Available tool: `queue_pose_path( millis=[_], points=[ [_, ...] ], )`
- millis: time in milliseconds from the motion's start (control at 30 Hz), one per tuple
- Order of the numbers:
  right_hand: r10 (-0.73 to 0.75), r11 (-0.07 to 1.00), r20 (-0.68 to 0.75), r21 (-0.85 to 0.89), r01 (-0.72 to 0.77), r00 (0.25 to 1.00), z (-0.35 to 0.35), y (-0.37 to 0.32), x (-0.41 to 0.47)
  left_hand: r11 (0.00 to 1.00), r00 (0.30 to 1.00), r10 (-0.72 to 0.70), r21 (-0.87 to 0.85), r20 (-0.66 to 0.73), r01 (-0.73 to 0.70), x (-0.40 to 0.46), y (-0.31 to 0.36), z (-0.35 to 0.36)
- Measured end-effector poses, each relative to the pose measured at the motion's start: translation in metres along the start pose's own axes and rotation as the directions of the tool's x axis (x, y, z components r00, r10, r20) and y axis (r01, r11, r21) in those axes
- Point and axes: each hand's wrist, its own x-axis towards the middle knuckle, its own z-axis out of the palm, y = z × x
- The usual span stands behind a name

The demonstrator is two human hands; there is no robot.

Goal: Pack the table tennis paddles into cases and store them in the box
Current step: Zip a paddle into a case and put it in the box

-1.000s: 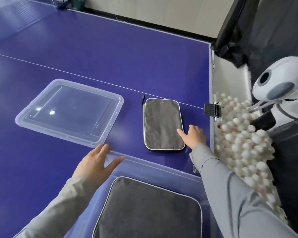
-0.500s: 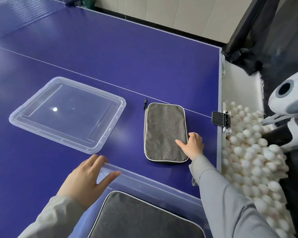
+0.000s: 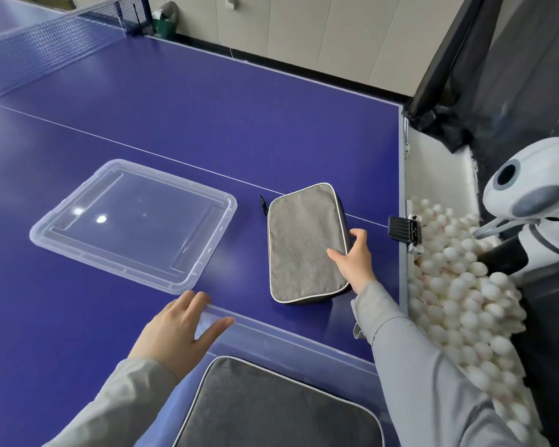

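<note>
A grey paddle case with white piping lies on the blue table, its right side tilted up off the surface. My right hand grips that raised right edge, thumb on top and fingers underneath. Another grey case lies inside the clear plastic box at the near edge. My left hand rests flat on the box's far rim, fingers apart. No bare paddle is visible.
The box's clear lid lies on the table to the left. A tray full of white balls and a white ball machine stand off the table's right edge. A black clamp sits on that edge. The net runs across the far left.
My right hand has slid onto the case's right edge, taken hold and lifted that side. The left hand stays on the box rim. The view has tilted up.
</note>
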Motion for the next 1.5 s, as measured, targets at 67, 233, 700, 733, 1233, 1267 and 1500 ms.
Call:
queue_pose_path(
  millis=[67, 233, 700, 733, 1233, 1267, 1500],
  points=[
    [-0.023, 0.999, -0.029, 0.044, 0.024, 0.999, -0.005, -0.010, -0.005, 1.000, 1.000, -0.003, 0.008, 0.020, 0.003, 0.001, -0.001, 0.001],
    [-0.071, 0.969, -0.146, 0.225, 0.103, 0.987, -0.024, -0.040, -0.028, 0.999, 0.997, -0.043, -0.007, 0.064, 0.043, 0.003, -0.003, 0.006],
    [-0.141, 0.873, -0.258, 0.424, 0.243, 0.956, -0.033, -0.147, -0.192, 0.641, 0.997, -0.052, -0.764, 0.062, 0.081, -0.028, -0.044, -0.045],
    [-0.143, 0.865, -0.248, 0.440, 0.243, 0.958, -0.023, -0.157, -0.208, 0.570, 0.993, -0.087, -0.814, 0.080, 0.115, -0.037, -0.059, -0.055],
    [-0.192, 0.792, 0.192, 0.610, 0.037, 0.962, 0.231, -0.251, -0.417, 0.126, 0.923, -0.373, -0.981, 0.092, 0.149, -0.150, -0.289, -0.199],
    [-0.191, 0.798, 0.202, 0.602, 0.032, 0.961, 0.241, -0.252, -0.422, 0.140, 0.917, -0.394, -0.981, 0.069, 0.134, -0.154, -0.299, -0.202],
    [-0.224, 0.898, 0.209, 0.423, 0.118, 0.952, 0.297, -0.270, -0.419, 0.310, 0.897, -0.430, -0.950, -0.096, 0.047, -0.159, -0.356, -0.220]
  ],
)
